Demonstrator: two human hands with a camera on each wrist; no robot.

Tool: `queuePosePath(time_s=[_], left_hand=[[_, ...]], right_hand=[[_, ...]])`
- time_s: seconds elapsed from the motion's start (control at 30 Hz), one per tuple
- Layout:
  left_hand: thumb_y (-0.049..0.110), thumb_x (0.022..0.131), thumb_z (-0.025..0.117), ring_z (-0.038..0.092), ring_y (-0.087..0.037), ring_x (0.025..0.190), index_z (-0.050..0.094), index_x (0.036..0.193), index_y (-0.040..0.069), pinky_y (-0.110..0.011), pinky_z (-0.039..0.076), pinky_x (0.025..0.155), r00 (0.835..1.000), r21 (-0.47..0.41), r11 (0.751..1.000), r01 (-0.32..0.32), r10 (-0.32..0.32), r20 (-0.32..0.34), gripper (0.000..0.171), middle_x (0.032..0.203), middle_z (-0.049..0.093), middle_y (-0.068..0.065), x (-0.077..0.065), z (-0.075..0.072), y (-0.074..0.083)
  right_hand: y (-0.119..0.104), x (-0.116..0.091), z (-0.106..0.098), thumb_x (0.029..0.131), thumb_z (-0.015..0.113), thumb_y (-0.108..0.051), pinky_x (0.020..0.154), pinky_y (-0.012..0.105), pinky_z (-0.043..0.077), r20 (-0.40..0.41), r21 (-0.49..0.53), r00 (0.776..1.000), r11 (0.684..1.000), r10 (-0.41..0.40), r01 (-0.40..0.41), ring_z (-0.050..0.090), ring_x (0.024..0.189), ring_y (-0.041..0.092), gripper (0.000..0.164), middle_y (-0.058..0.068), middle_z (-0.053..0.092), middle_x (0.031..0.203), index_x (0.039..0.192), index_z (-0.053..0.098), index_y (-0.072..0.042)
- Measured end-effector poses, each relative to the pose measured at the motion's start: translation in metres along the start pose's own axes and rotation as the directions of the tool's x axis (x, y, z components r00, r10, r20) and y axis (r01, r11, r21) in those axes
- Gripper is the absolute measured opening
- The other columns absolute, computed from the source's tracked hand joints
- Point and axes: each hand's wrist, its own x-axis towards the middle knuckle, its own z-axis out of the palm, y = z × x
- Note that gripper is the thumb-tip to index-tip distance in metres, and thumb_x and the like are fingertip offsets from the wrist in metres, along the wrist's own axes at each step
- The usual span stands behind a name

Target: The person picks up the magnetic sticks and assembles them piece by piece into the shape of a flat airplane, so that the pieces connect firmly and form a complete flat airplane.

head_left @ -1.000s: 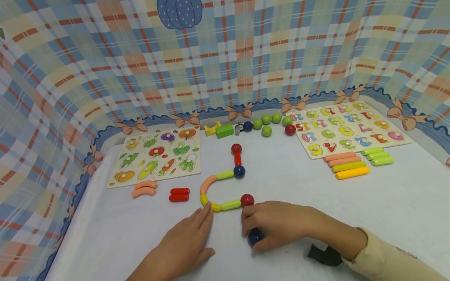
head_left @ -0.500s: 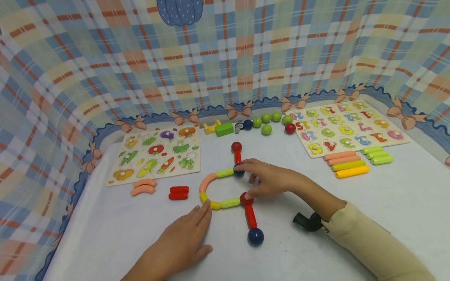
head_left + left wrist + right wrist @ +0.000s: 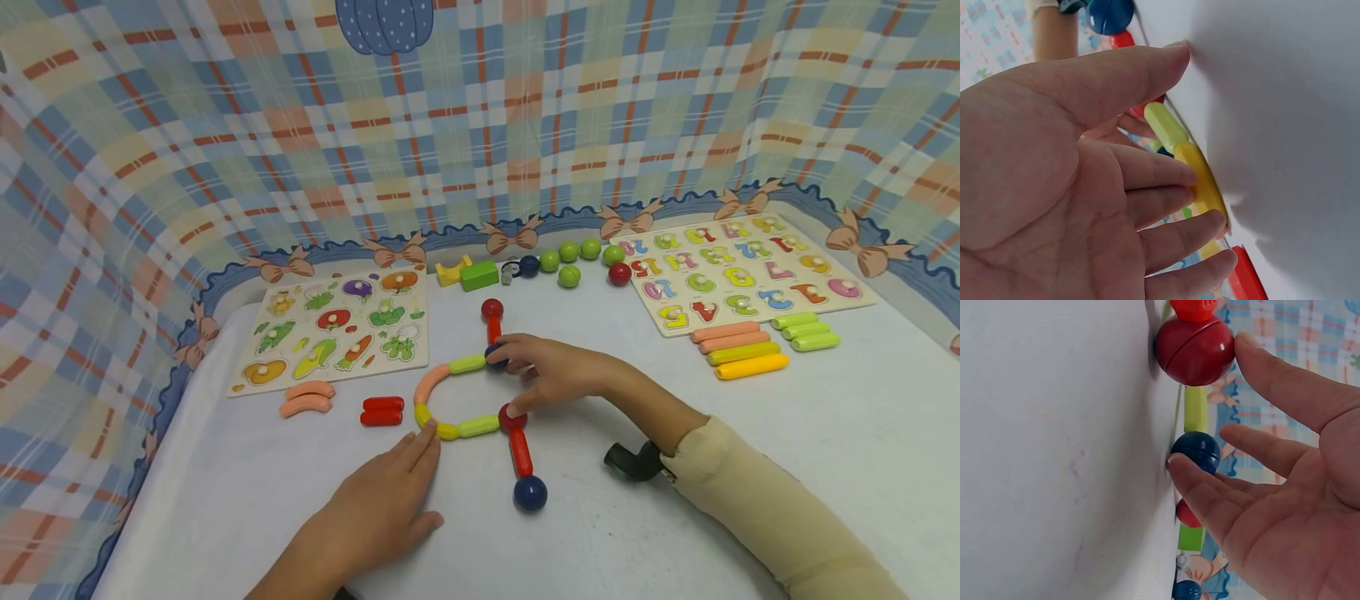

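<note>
The left hand (image 3: 378,504) lies low on the white cloth (image 3: 225,500), fingers straight and thumb out to the side, a fingertip touching the yellow curved piece (image 3: 447,432). That piece is part of a chain that bends round through a pink curved piece (image 3: 431,385), with an upper lime stick (image 3: 467,364) and a lower lime stick (image 3: 477,426) at its ends.

The right hand (image 3: 555,371) spans the chain's gap with fingers spread, its thumb touching the near red ball (image 3: 509,422) and its fingertips at the middle blue ball (image 3: 492,357). Each lime stick meets one of these balls. From the near red ball a red rod (image 3: 521,452) runs toward the person to a front blue ball (image 3: 530,493).

Writing shows on the number board (image 3: 738,275) at the back right: 5, 4, 3 and 2 read along its nearest row, 15 and 10 near its left edge; the farthest numerals are too small to be sure of. The vegetable board (image 3: 341,321) at the left bears pictures.
</note>
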Motion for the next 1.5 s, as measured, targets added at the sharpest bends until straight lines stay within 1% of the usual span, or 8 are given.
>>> queuePosePath(time_s=[0.17,0.33,0.6,0.73,0.93,1.2,1.37,1.5], left_hand=[[0.046,0.077,0.066,0.028,-0.027,0.13,0.03,0.14,0.003,-0.046,0.034,0.096,1.0,-0.021,1.0,0.015,-0.015,0.002,0.085,0.148,0.019,-0.009,0.001,-0.001,-0.003],[0.046,0.077,0.066,0.027,-0.027,0.13,0.031,0.14,0.003,-0.046,0.033,0.097,1.0,-0.021,1.0,0.022,-0.022,0.003,0.084,0.148,0.02,-0.009,0.001,-0.002,-0.006],[0.046,0.076,0.067,0.027,-0.027,0.13,0.031,0.14,0.004,-0.045,0.033,0.097,1.0,-0.019,1.0,0.016,-0.016,-0.012,0.084,0.147,0.021,-0.01,0.001,-0.001,-0.006],[0.046,0.076,0.067,0.027,-0.025,0.13,0.03,0.141,0.008,-0.044,0.034,0.096,0.999,-0.018,1.0,0.004,-0.004,-0.042,0.083,0.146,0.022,-0.011,0.003,0.0,-0.005],[0.046,0.078,0.065,0.021,-0.022,0.132,0.026,0.143,0.011,-0.042,0.032,0.099,0.996,0.011,0.999,-0.034,0.035,-0.085,0.084,0.149,0.015,-0.006,0.008,0.003,-0.004],[0.045,0.081,0.063,0.023,-0.025,0.132,0.024,0.143,0.01,-0.043,0.029,0.1,0.995,0.025,0.999,-0.046,0.048,-0.091,0.082,0.148,0.02,-0.005,0.009,0.004,-0.005],[0.045,0.08,0.063,0.023,-0.026,0.132,0.024,0.143,0.011,-0.045,0.029,0.1,0.997,0.017,0.999,-0.033,0.034,-0.074,0.081,0.147,0.022,-0.005,0.01,0.005,-0.003],[0.048,0.081,0.06,0.021,-0.028,0.132,0.024,0.143,0.01,-0.046,0.029,0.1,0.998,0.008,1.0,-0.018,0.018,-0.067,0.081,0.148,0.019,-0.005,0.01,0.007,-0.001]], right_hand=[[0.002,0.008,-0.001,0.073,0.075,-0.026,0.087,0.033,0.045,0.009,-0.008,1.0,1.0,0.007,-0.007,0.047,0.114,0.019,0.066,0.001,0.025,0.144,0.132,0.046,-0.019],[0.0,0.012,0.0,0.072,0.076,-0.026,0.087,0.034,0.045,0.009,-0.003,1.0,1.0,0.009,-0.009,0.045,0.117,0.018,0.068,-0.002,0.032,0.14,0.132,0.045,-0.022],[0.004,0.011,-0.002,0.074,0.075,-0.027,0.09,0.035,0.042,0.013,0.065,1.0,0.998,-0.007,0.006,0.043,0.119,0.019,0.069,-0.002,0.038,0.136,0.134,0.041,-0.021],[0.006,0.009,-0.004,0.074,0.074,-0.029,0.088,0.037,0.044,0.013,0.075,1.0,0.997,0.007,-0.008,0.045,0.117,0.02,0.069,0.0,0.04,0.135,0.134,0.04,-0.023],[0.008,0.005,-0.005,0.075,0.074,-0.028,0.086,0.04,0.045,0.017,0.086,0.999,0.995,0.039,-0.04,0.047,0.115,0.022,0.066,0.004,0.043,0.133,0.132,0.042,-0.025],[0.008,0.007,-0.008,0.076,0.073,-0.025,0.086,0.037,0.045,0.025,0.063,1.0,0.998,-0.002,0.0,0.048,0.114,0.022,0.063,0.003,0.043,0.133,0.132,0.043,-0.023],[0.005,0.009,-0.009,0.079,0.07,-0.024,0.088,0.036,0.044,-0.024,-0.05,0.998,0.997,-0.066,0.065,0.045,0.116,0.019,0.055,0.0,0.044,0.131,0.129,0.048,-0.018],[-0.014,0.022,-0.012,0.082,0.067,-0.022,0.089,0.035,0.043,-0.084,-0.242,0.974,0.953,-0.209,0.184,0.047,0.113,0.019,0.041,0.002,0.053,0.123,0.12,0.057,-0.012]])
